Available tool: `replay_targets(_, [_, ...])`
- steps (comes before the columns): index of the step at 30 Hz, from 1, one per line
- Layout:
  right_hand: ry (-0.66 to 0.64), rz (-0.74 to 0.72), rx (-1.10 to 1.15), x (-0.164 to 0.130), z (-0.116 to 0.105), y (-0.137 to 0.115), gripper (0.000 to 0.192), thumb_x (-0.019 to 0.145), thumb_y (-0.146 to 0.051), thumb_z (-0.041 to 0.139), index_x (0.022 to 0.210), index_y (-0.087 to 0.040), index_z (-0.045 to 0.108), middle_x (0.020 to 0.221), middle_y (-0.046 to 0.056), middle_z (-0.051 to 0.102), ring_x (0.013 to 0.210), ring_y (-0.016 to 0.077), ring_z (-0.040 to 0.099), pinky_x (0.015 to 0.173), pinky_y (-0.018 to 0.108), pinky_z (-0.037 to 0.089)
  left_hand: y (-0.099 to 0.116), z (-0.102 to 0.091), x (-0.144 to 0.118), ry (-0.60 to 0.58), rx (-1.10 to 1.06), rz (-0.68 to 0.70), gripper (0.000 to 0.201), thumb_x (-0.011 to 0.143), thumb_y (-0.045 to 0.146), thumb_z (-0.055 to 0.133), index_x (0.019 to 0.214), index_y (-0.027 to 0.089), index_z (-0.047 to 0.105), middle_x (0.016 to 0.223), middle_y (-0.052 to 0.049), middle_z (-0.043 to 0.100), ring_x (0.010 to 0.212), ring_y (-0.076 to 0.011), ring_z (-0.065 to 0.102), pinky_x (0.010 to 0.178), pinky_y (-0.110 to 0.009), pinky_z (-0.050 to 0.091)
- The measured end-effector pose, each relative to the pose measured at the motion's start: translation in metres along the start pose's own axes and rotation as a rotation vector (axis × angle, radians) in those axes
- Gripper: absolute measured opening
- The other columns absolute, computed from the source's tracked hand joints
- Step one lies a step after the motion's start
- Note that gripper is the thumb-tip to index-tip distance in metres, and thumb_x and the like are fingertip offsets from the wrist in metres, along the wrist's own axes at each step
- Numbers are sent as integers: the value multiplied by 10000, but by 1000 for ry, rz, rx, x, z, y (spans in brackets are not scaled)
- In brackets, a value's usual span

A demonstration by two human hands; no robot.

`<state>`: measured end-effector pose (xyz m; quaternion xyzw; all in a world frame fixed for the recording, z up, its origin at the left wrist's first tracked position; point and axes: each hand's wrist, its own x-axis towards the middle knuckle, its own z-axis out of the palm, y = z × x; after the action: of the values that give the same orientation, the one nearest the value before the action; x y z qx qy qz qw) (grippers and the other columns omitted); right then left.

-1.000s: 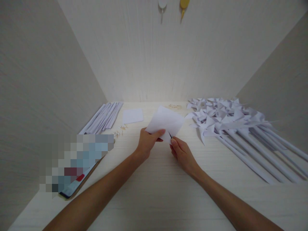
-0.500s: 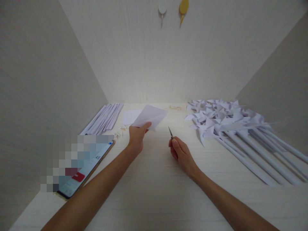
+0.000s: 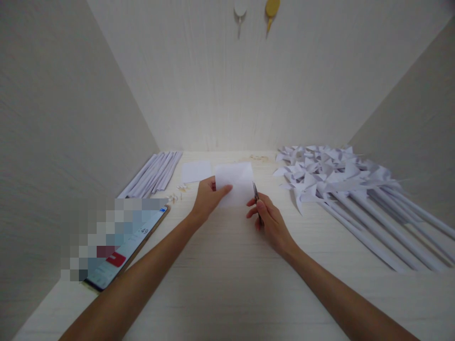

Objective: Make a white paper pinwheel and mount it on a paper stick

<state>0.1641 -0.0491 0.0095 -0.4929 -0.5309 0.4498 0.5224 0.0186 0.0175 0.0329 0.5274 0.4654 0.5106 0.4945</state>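
Observation:
Over the middle of the table, my left hand (image 3: 208,200) grips a square of white paper (image 3: 235,176) at its left side, thumb on top. The sheet is raised and faces me. Just right of it, my right hand (image 3: 273,221) holds a small pair of dark metal scissors (image 3: 256,193), points upward near the paper's right edge. Some fingers of that hand are loosely spread, and its palm is hidden. Behind my left hand, more white paper (image 3: 195,171) lies flat on the table.
Finished paper pinwheels (image 3: 320,173) on long white paper sticks (image 3: 377,222) are heaped at right. Rolled paper sticks (image 3: 154,175) lie at back left, with small pale bits (image 3: 177,193) nearby. A phone (image 3: 133,251) rests at left, partly pixelated. Walls enclose the back and sides.
My left hand has turned the paper square from a slanted diamond to nearly upright and moved it toward the scissors. My right hand's fingers have loosened and shifted around the scissors.

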Motion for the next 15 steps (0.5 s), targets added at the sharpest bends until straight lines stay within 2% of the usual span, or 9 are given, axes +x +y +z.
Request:
replay_targets(4, [-24, 36, -53, -1, -1, -2, 376, 806, -500, 349, 811, -163, 516, 510, -33, 477, 382, 67, 369, 380, 195, 300, -1, 1, -1, -67, 3, -21, 216, 556, 255, 674, 723, 126, 628, 683, -12, 658, 588, -120, 573, 547, -231, 446])
replay_targets(10, [101, 35, 62, 1, -3, 5, 361, 792, -511, 390, 830, -177, 521, 482, -45, 478, 374, 69, 378, 367, 191, 279, 1, 1, -3, -243, 48, -169, 227, 602, 336, 647, 641, 118, 597, 541, -26, 629, 484, -111, 570, 477, -209, 417])
replay_targets(15, [122, -4, 173, 3, -3, 7, 315, 808, -469, 401, 842, -186, 533, 481, -45, 475, 399, 71, 393, 381, 189, 291, -3, 3, -5, -198, -41, -162, 284, 592, 375, 661, 552, 125, 532, 482, -17, 597, 431, -82, 537, 455, -188, 400])
